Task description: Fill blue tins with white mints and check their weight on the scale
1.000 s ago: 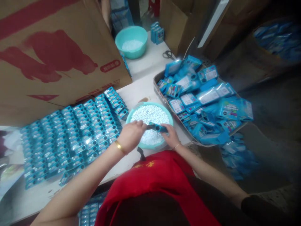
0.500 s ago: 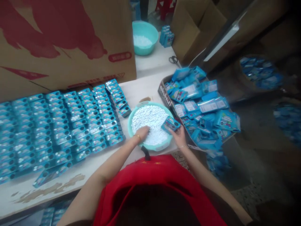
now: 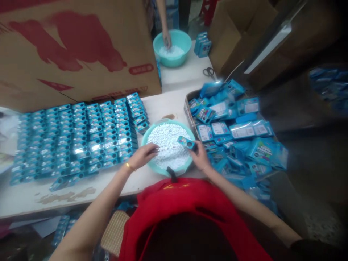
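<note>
The big brown box [image 3: 81,54] runs off the top and left edges, and the other person's arm [image 3: 162,16] is cut off too. The words on the little blue box [image 3: 186,141] in the right hand [image 3: 200,156] are too tiny and blurry to read. You can't tell if the left hand [image 3: 144,154] pinches any white bits [image 3: 168,136], and the far-right blue pile [image 3: 330,87] is a blur.

Can see a large red-printed carton [image 3: 81,43] at the back left and dark-handled scissors [image 3: 208,71] on the white table [image 3: 174,97]. Past those, can make out an open cardboard box [image 3: 227,43]; below the table's near edge, a woven tan panel [image 3: 115,232].
</note>
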The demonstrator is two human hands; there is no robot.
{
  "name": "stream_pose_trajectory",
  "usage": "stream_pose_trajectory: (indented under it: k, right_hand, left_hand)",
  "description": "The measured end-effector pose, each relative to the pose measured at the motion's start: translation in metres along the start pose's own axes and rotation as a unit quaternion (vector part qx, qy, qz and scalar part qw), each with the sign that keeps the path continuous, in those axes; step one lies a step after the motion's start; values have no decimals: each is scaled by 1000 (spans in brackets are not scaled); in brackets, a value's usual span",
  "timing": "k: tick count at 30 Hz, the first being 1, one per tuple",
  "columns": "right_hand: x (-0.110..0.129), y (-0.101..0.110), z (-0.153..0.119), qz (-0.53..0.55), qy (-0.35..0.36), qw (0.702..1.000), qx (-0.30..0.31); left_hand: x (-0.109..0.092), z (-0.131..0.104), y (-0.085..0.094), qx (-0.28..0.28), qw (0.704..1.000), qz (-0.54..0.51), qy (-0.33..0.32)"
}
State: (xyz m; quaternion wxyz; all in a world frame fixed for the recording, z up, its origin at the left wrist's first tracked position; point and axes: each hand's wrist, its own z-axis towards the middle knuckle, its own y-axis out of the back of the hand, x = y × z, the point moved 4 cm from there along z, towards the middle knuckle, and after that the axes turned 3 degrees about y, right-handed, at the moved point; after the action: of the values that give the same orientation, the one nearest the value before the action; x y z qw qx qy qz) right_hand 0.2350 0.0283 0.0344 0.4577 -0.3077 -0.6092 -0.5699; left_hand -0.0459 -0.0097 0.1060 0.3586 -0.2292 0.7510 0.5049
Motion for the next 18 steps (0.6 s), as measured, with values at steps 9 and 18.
stream_pose_trajectory:
  k: [9,18]
  right_hand:
    - [17,-16,8,-41,129,986,93]
    - [6,-10,5,-40,124,987,98]
  left_hand:
    - [-92,12,9,56,965,254,43]
    - [-127,8,5,18,907,415,68]
